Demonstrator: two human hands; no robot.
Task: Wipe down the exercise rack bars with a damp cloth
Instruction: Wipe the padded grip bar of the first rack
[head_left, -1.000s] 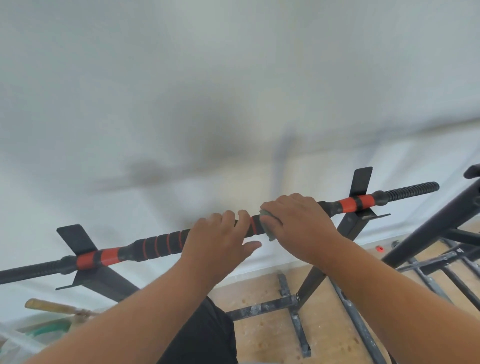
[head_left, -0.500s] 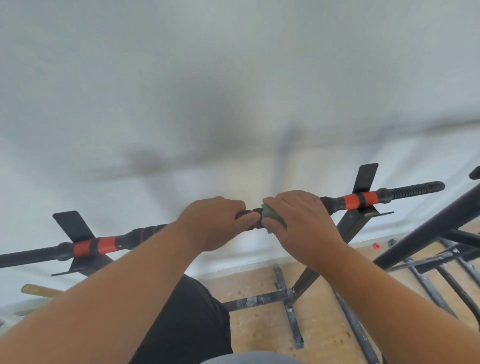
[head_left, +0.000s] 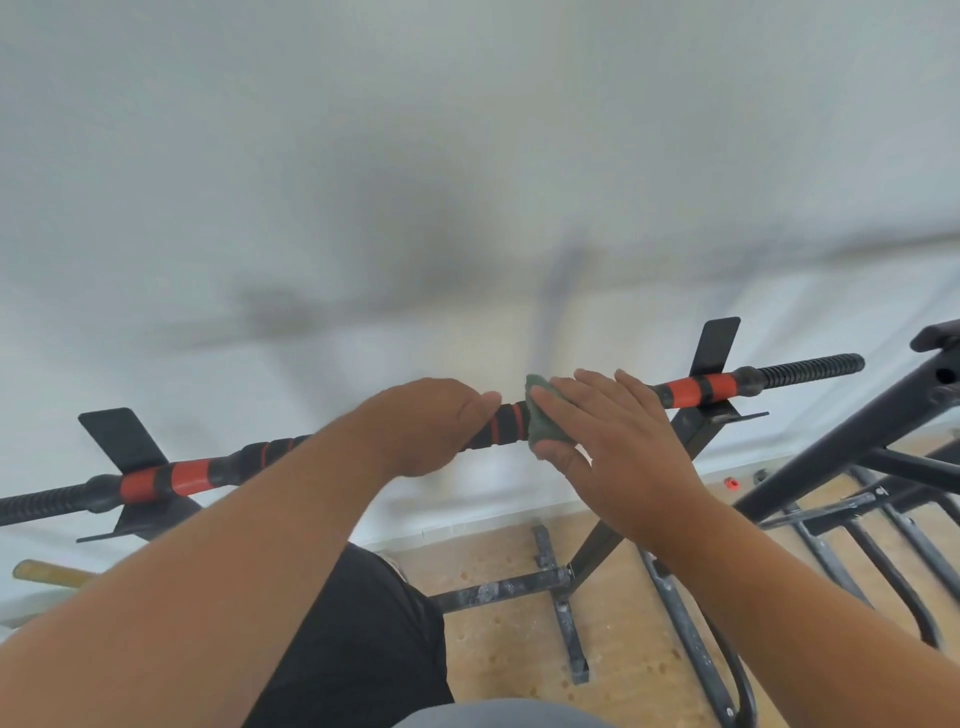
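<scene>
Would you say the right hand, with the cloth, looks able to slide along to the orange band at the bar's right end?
Probably yes: the right hand rests near the orange band, nothing between.

A plain white wall (head_left: 467, 156) fills most of the view, meeting a light wooden floor (head_left: 519, 639) along a pale baseboard (head_left: 467, 525), with soft, blurred shadows across it.
</scene>
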